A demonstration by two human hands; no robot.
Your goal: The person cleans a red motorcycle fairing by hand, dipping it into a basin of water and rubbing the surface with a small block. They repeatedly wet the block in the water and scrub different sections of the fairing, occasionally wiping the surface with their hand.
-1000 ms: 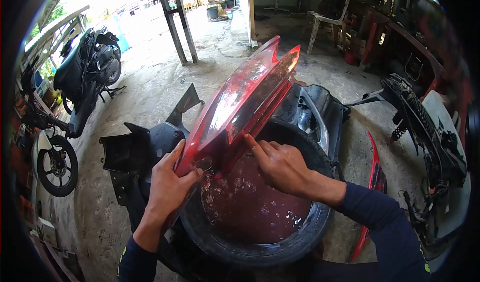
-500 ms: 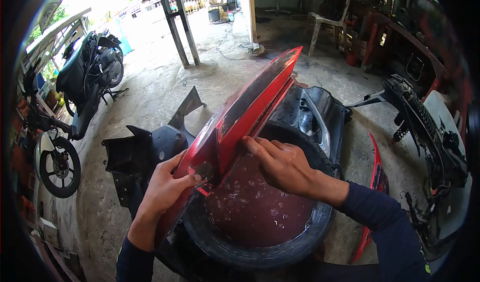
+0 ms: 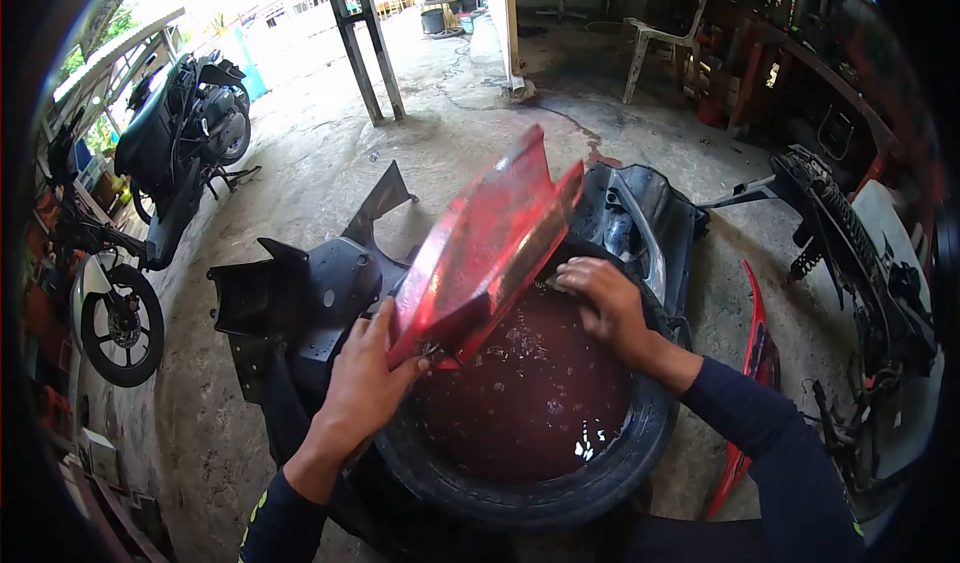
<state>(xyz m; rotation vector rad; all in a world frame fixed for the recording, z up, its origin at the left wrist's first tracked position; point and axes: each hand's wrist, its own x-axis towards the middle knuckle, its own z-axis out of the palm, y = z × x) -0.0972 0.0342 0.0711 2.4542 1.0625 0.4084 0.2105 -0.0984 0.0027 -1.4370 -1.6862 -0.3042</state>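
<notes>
A wet red panel (image 3: 478, 233) with dark patches is held tilted over a round black tub (image 3: 530, 511) of reddish-brown water. My left hand (image 3: 372, 378) grips its lower end, thumb on the near edge and fingers behind. To the right of the panel, my right hand (image 3: 603, 308) is over the tub's far right part, apart from the panel. Its fingers are bent together around a small pale item at the fingertips, too small to identify.
Black plastic fairings (image 3: 340, 283) lie left of the tub, and another dark part (image 3: 640, 213) is behind it. A narrow red strip (image 3: 757, 333) is on the floor at right. Motorcycles (image 3: 185, 143) stand at left, a plastic chair (image 3: 668, 38) at the back.
The red panel has turned to show its broad face, and its top end is lower. My right hand has come off the panel and moved right. My left hand still holds the lower end.
</notes>
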